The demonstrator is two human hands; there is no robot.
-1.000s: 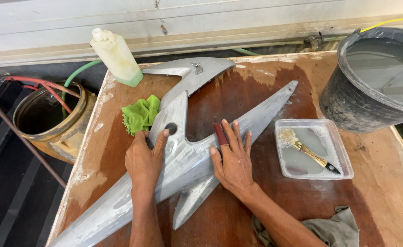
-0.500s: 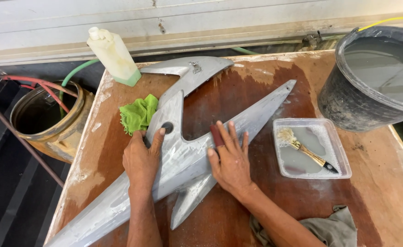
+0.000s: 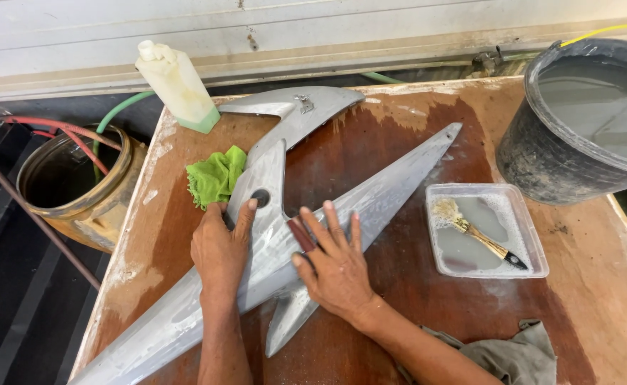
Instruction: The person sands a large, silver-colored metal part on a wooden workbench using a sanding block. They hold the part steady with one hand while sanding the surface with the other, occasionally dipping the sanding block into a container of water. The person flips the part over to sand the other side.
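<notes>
A long grey angular panel (image 3: 370,192) with pointed ends lies across a wet brown wooden table (image 3: 577,314). My left hand (image 3: 221,246) rests flat on the panel near a round hole, fingers curled over its edge. My right hand (image 3: 331,260) presses a small dark red-brown sanding piece (image 3: 301,234) against the panel's middle, fingers spread over it. A green cloth (image 3: 214,176) lies on the table just above my left hand.
A dark bucket of grey water (image 3: 584,121) stands at the right. A clear tray (image 3: 534,246) holds cloudy liquid and a brush (image 3: 481,239). A pale plastic bottle (image 3: 178,85) stands at the back left. A rusty can (image 3: 78,185) sits off the left edge. A grey rag (image 3: 513,353) lies at the front.
My right hand with the sanding piece has slid a little down and left along the panel. My left hand stays on the panel.
</notes>
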